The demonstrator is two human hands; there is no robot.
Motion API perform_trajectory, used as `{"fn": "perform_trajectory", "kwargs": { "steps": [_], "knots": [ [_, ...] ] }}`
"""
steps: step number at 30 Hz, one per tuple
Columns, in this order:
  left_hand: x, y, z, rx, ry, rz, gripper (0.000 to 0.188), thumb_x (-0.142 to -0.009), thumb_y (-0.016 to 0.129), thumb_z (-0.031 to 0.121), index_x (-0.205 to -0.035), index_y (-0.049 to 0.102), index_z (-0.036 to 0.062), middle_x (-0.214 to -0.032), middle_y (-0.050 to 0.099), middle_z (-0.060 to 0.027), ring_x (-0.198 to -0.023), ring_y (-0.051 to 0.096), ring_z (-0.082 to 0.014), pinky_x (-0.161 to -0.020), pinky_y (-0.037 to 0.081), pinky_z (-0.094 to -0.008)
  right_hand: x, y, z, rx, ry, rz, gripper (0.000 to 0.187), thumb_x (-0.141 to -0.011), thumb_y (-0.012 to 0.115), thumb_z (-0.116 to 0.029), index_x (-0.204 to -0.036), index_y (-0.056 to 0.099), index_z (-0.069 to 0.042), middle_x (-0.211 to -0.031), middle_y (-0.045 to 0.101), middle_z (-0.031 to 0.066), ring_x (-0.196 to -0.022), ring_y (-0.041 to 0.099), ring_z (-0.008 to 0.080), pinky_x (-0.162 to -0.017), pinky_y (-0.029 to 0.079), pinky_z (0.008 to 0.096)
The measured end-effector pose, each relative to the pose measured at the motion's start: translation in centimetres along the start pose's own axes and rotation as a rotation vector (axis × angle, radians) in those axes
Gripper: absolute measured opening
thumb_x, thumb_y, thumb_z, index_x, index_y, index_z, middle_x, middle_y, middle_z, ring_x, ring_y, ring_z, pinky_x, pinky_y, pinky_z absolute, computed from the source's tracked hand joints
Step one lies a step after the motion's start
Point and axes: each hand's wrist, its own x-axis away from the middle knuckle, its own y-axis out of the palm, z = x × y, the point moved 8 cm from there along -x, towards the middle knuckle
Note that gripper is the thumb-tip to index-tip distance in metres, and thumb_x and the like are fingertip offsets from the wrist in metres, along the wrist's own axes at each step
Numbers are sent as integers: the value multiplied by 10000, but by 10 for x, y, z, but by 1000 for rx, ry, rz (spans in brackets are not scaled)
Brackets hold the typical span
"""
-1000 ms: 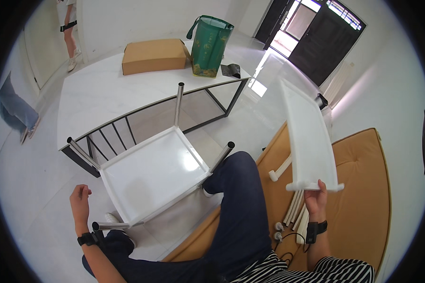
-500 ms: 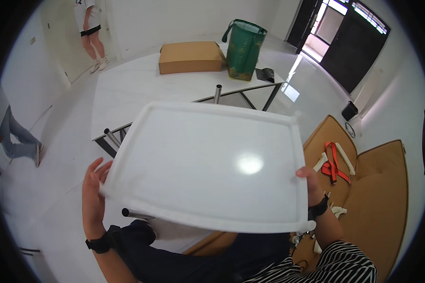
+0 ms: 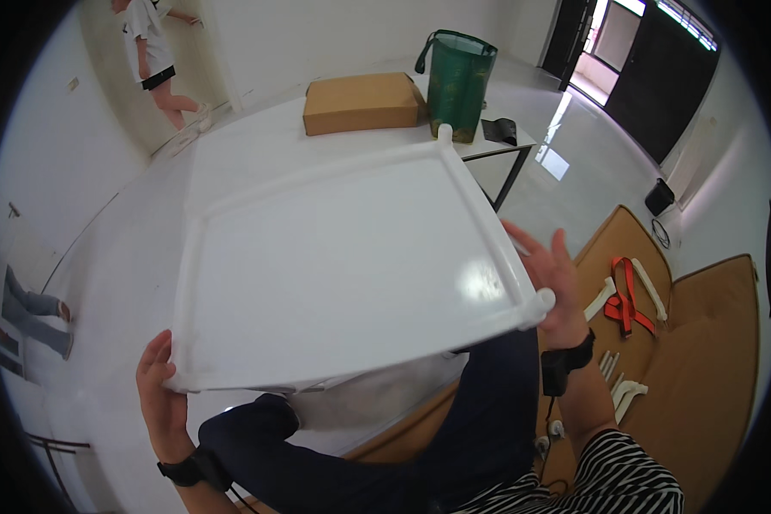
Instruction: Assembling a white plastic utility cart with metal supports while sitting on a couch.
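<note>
In front of me is a large white plastic panel [image 3: 343, 265], tray-like with a raised rim, tilted and turned askew. Knob-like posts stick out at two of its right corners. My left hand [image 3: 158, 377] is closed on its near left corner, the fingertips curled at the rim. Beside the right edge, my right hand [image 3: 557, 278] is open, thumb raised and fingers apart. Its palm lies close against the near right corner; whether it bears weight there cannot be told. The panel hides most of what is beneath it.
Behind the panel, a white table [image 3: 257, 154] carries a cardboard box [image 3: 361, 103], a green bag [image 3: 461, 86] and a black item [image 3: 499, 131]. On the brown sofa [image 3: 702, 343] at right lie red straps [image 3: 630, 300] and white plastic parts [image 3: 630, 396]. One person [image 3: 150, 60] is at the far left.
The panel has turned, its far right corner swinging away and its left side coming nearer. My right hand has loosened from the right edge, fingers spreading. The far person has shifted.
</note>
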Motion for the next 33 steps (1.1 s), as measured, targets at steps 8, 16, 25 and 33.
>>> {"fn": "perform_trajectory", "kwargs": {
  "steps": [8,16,25,33],
  "knots": [
    [-22,15,40,3,75,83,380,-792,552,141,-1101,547,-80,-1065,562,-148,-941,558,-214,-824,449,-306,-41,32,-37,294,-233,-196,692,-921,451,-526,-1365,372,-1,-1345,438,158,-1227,449,240,-1036,358,354],
    [-49,26,59,-173,126,96,319,-875,630,314,-939,593,4,-903,553,-43,-883,560,-143,-795,441,-259,-112,38,-53,607,-112,-14,344,-860,611,-148,-1166,547,-3,-1088,571,90,-1022,572,195,-919,473,341],
    [-28,41,89,-135,291,63,277,-918,590,301,-944,582,26,-915,554,-48,-880,573,-119,-847,524,-288,-98,51,-74,533,-130,-9,272,-846,576,-106,-1081,577,31,-1079,573,132,-1015,585,233,-887,529,401],
    [-15,56,94,-180,309,24,312,-951,526,324,-971,581,17,-900,549,-37,-873,590,-116,-878,518,-283,-89,50,-91,551,-149,-2,227,-842,557,-77,-1033,583,43,-1065,571,144,-1006,589,256,-883,544,416]
  ]
}}
